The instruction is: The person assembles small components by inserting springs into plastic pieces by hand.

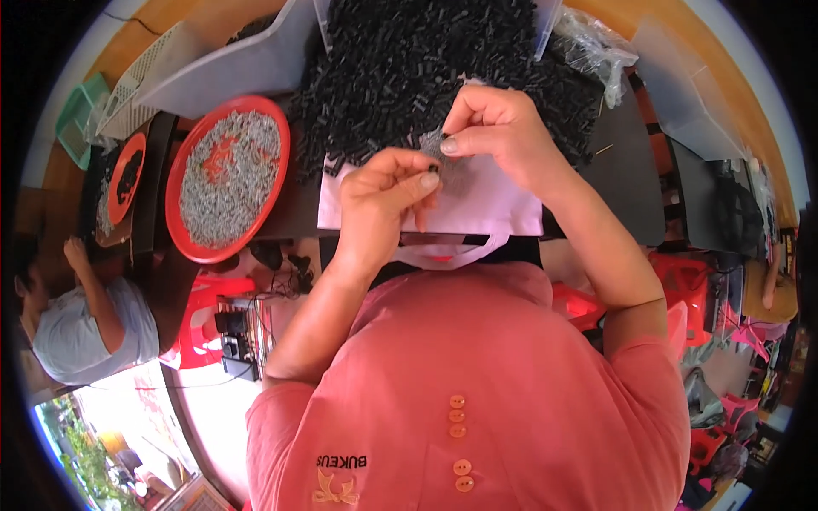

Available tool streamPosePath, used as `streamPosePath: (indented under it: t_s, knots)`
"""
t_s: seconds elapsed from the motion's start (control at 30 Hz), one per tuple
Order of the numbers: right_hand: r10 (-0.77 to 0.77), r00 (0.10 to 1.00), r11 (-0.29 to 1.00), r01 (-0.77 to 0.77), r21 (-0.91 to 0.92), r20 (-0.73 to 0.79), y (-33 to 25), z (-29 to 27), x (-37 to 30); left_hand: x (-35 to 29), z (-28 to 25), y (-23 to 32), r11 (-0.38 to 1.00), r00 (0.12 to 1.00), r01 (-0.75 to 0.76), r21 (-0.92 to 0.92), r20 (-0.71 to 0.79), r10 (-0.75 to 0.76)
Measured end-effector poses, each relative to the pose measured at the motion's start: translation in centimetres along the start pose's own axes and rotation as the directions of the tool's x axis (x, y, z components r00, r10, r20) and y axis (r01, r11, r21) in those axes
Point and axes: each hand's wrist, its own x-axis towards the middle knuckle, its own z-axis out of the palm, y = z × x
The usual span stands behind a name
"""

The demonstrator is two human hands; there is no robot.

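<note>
Over the front edge of a large heap of small black tubular pieces [426, 51], my two hands are close together. My left hand [379, 196] is closed, with a small black piece [434, 169] pinched between thumb and forefinger. Just above and to the right, my right hand [503, 128] pinches a tiny dark piece [445, 135] whose kind is too small to make out. Between and behind the fingertips lies a little pile of small grey metal parts [431, 145]. Under it spreads a pale pink cloth bag [503, 204], its handle hanging over the table edge.
A red round tray [174, 200] of silvery small parts stands at the left. Beyond it are a grey bin [230, 77], another red tray [139, 145] and a seated person [94, 332]. A clear plastic bag [592, 47] and translucent bin [686, 85] are at the far right.
</note>
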Motion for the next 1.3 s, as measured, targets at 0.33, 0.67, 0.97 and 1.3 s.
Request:
streamPosePath:
  t_s: [0.33, 0.67, 0.97, 1.3]
  knots:
    - [-0.208, 0.976, 0.905, 0.215, -0.368, 0.059, -0.7, 1.6, -0.4, 0.0, -0.6, -0.3, 0.999, 1.000, -0.018, 0.029, -0.009, 0.018]
    - [-0.364, 0.914, 0.734, 0.400, -0.549, 0.179, -1.3, 2.1, -1.0, -0.2, 0.0, -0.5, 0.996, 0.996, -0.076, 0.047, -0.035, 0.078]
    - [-0.463, 0.844, 0.601, 0.523, -0.604, 0.270, -1.6, 2.0, -1.2, -0.3, 0.3, -0.6, 0.994, 0.995, -0.075, 0.084, -0.062, 0.080]
    - [-0.519, 0.830, 0.628, 0.533, -0.567, 0.205, -0.5, 2.2, -1.7, -0.5, 0.5, -0.3, 0.993, 0.995, -0.061, 0.097, -0.070, 0.068]
